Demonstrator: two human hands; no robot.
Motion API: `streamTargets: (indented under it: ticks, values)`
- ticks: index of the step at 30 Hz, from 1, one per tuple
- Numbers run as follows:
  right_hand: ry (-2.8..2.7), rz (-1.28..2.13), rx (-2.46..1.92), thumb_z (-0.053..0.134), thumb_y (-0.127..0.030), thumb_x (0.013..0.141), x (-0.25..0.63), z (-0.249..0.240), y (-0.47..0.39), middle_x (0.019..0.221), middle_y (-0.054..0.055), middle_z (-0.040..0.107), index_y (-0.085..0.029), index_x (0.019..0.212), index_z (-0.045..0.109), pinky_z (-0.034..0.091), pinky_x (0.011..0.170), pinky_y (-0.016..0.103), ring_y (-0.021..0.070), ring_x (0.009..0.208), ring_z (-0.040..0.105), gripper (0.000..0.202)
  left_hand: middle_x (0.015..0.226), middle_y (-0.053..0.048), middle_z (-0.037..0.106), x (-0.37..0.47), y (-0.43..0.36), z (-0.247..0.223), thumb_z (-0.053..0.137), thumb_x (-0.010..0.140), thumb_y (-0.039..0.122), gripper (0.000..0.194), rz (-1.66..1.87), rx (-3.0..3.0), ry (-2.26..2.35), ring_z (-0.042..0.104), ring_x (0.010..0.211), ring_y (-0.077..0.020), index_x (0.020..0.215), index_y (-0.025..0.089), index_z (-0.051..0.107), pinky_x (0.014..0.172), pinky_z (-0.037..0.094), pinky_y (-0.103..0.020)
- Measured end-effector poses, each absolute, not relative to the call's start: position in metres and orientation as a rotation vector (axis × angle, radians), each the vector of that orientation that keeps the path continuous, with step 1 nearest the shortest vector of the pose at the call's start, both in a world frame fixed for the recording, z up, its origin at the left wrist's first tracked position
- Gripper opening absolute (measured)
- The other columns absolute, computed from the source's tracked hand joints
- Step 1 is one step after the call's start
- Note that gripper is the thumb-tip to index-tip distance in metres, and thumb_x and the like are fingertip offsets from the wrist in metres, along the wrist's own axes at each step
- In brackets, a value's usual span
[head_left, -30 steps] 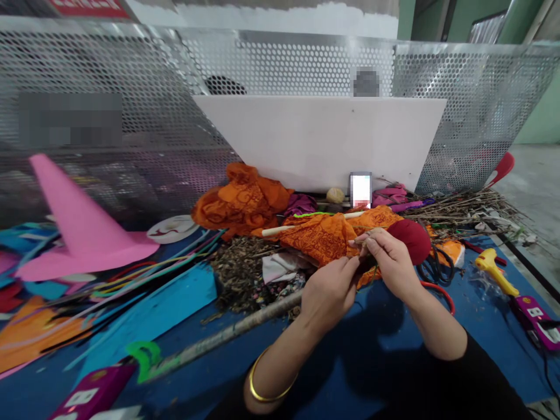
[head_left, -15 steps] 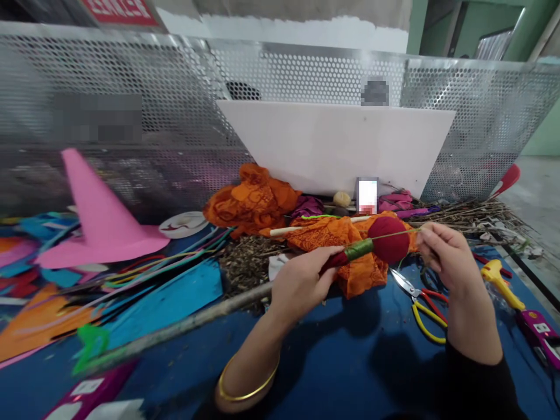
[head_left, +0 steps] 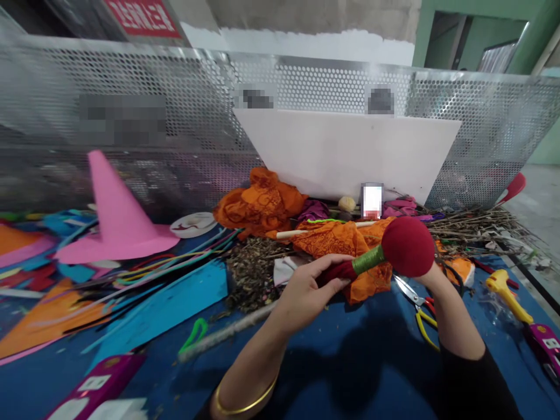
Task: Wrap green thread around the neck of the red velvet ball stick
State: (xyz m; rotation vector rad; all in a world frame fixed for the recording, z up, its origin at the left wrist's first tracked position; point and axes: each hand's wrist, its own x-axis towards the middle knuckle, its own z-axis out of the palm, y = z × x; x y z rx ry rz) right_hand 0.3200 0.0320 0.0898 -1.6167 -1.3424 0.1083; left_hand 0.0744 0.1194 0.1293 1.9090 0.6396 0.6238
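Observation:
My left hand (head_left: 312,289) is wrapped round the red cloth just below a band of green cord (head_left: 368,259). Above the band the cloth forms a round dark red ball (head_left: 408,246) at the upper right end. A long pale stick (head_left: 231,331) runs from my left hand down to the lower left, with a bright green loop (head_left: 193,338) near its end. My right hand (head_left: 431,279) is behind the ball, its fingers hidden. Orange patterned cloth (head_left: 332,239) lies behind the band.
Scissors with red and yellow handles (head_left: 424,324) lie by my right wrist. At the right is a yellow glue gun (head_left: 507,294). A pink cone hat (head_left: 116,219) and blue sheet (head_left: 170,309) are on the left. Behind stand a white board (head_left: 350,154) and dry twigs (head_left: 476,224).
My right hand has moved from the right of the ball to behind it, and the stretched green strand no longer shows. The ball and stick have shifted right; the view has also moved slightly.

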Motion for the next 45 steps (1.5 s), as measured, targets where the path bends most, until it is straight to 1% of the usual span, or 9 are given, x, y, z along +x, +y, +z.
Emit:
streamTargets:
  ticks: [5, 8, 11, 16, 18, 22, 26, 36, 45]
  values:
    - [-1.605, 0.4, -1.268, 0.063, -0.042, 0.087, 0.263, 0.082, 0.041, 0.115, 0.011, 0.067, -0.021, 0.128, 0.056, 0.05, 0.092, 0.037, 0.0226, 0.108, 0.062, 0.046, 0.099, -0.005, 0.075, 0.07, 0.123, 0.132, 0.065, 0.075, 0.027, 0.032, 0.644, 1.833, 0.632, 0.068, 0.093, -0.0225, 0.105, 0.016, 0.07, 0.087, 0.054, -0.031]
    - [-1.61, 0.36, -1.253, 0.054, -0.032, 0.093, 0.243, 0.083, 0.041, 0.094, 0.008, 0.069, -0.019, 0.106, 0.065, 0.052, 0.081, 0.033, 0.0199, 0.088, 0.064, 0.022, 0.102, -0.006, 0.074, 0.071, 0.125, 0.13, 0.066, 0.075, 0.026, 0.033, 0.669, 1.814, 0.643, 0.068, 0.095, -0.0231, 0.106, 0.016, 0.07, 0.09, 0.053, -0.033]
    - [-1.614, 0.135, -1.347, 0.048, -0.025, 0.096, 0.238, 0.092, 0.032, 0.072, 0.005, 0.06, -0.018, 0.08, 0.066, 0.048, 0.067, 0.028, 0.016, 0.067, 0.057, 0.025, 0.104, -0.007, 0.074, 0.072, 0.128, 0.127, 0.067, 0.075, 0.027, 0.034, 0.722, 1.785, 0.674, 0.067, 0.099, -0.0248, 0.107, 0.015, 0.069, 0.093, 0.052, -0.036]
    - [-1.542, 0.218, -1.024, 0.049, -0.026, 0.095, 0.231, 0.108, 0.014, 0.1, 0.011, 0.062, -0.021, 0.085, 0.067, 0.048, 0.09, 0.04, 0.0255, 0.107, 0.059, 0.021, 0.106, -0.007, 0.074, 0.076, 0.13, 0.123, 0.067, 0.074, 0.027, 0.034, 0.753, 1.727, 0.64, 0.067, 0.102, -0.0258, 0.106, 0.016, 0.069, 0.097, 0.05, -0.039]
    - [-1.421, 0.422, -0.832, 0.047, -0.029, 0.097, 0.226, 0.106, 0.014, 0.093, 0.009, 0.065, -0.022, 0.081, 0.065, 0.045, 0.095, 0.045, 0.0255, 0.104, 0.061, 0.025, 0.105, -0.008, 0.074, 0.08, 0.13, 0.119, 0.066, 0.074, 0.025, 0.033, 0.732, 1.715, 0.609, 0.067, 0.102, -0.0255, 0.106, 0.016, 0.069, 0.097, 0.05, -0.039]
    - [-1.079, 0.719, -0.654, 0.053, -0.038, 0.094, 0.217, 0.095, 0.022, 0.061, 0.001, 0.055, -0.02, 0.067, 0.059, 0.047, 0.072, 0.036, 0.0165, 0.062, 0.055, 0.033, 0.111, -0.008, 0.073, 0.086, 0.126, 0.115, 0.064, 0.074, 0.021, 0.035, 0.689, 1.724, 0.551, 0.066, 0.105, -0.0251, 0.109, 0.016, 0.068, 0.101, 0.047, -0.04]
    - [-0.846, 0.816, -0.783, 0.063, -0.041, 0.088, 0.213, 0.092, 0.023, 0.056, -0.003, 0.045, -0.018, 0.061, 0.057, 0.029, 0.05, 0.025, 0.0101, 0.051, 0.037, 0.036, 0.117, -0.008, 0.07, 0.091, 0.122, 0.113, 0.062, 0.076, 0.02, 0.039, 0.728, 1.743, 0.589, 0.063, 0.11, -0.0243, 0.114, 0.017, 0.063, 0.103, 0.046, -0.039]
    - [-0.832, 0.639, -1.019, 0.059, -0.039, 0.092, 0.192, 0.097, 0.005, 0.06, -0.003, 0.048, -0.018, 0.064, 0.056, 0.031, 0.054, 0.024, 0.0092, 0.055, 0.037, 0.035, 0.103, -0.003, 0.072, 0.097, 0.112, 0.096, 0.058, 0.081, 0.023, 0.026, 0.839, 1.954, 0.729, 0.068, 0.094, -0.0192, 0.107, 0.023, 0.061, 0.089, 0.053, -0.032]
    - [-0.622, 0.731, -0.904, 0.065, -0.042, 0.087, 0.198, 0.108, 0.01, 0.058, -0.005, 0.044, -0.018, 0.063, 0.055, 0.027, 0.051, 0.023, 0.0085, 0.053, 0.033, 0.036, 0.098, -0.001, 0.073, 0.098, 0.11, 0.108, 0.057, 0.081, 0.024, 0.024, 0.749, 2.108, 0.823, 0.068, 0.092, -0.0212, 0.105, 0.023, 0.061, 0.086, 0.051, -0.034]
